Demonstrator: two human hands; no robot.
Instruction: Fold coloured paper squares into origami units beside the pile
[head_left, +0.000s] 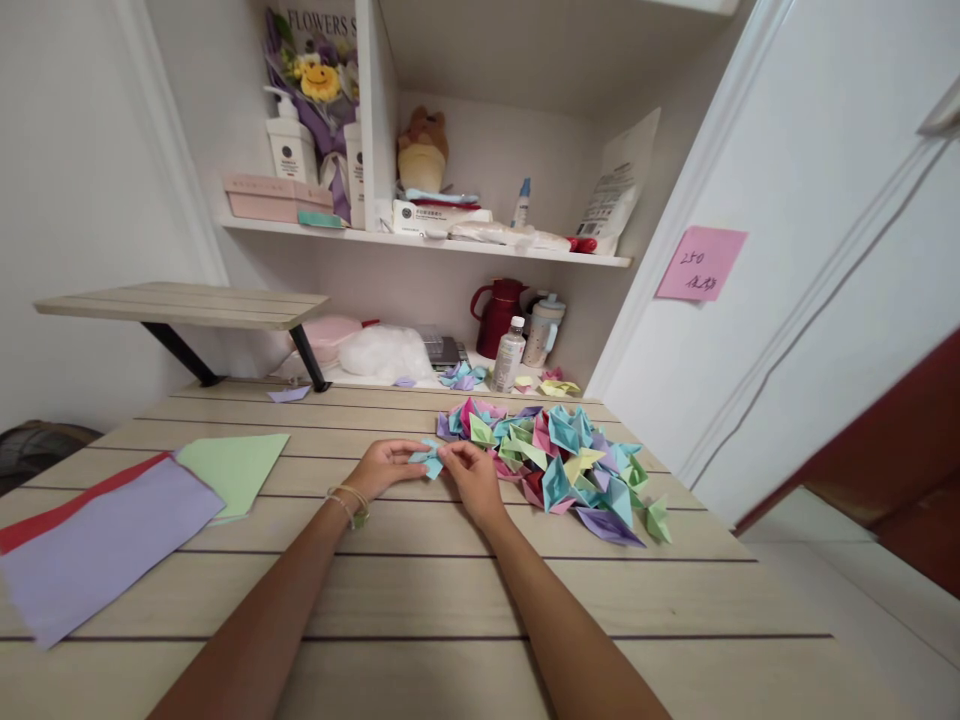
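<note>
Between my two hands is a small piece of folded light-blue paper [432, 461], held just above the wooden table [405, 580]. My left hand [388, 466] pinches its left side, with bracelets round that wrist. On the opposite side, my right hand [472, 474] grips the paper between thumb and fingers. A heap of folded paper boats [555, 450] in blue, green, pink, yellow and purple lies just right of my right hand. Flat sheets lie to the left: purple paper [120, 545], green paper [236, 470] and a red edge under the purple.
A small raised shelf [187, 303] on black legs stands at the back left. Behind the heap are a plastic bottle [509, 355], a red jug [498, 315] and a light-blue tumbler [543, 330]. A pink note [702, 263] is stuck on the right wall.
</note>
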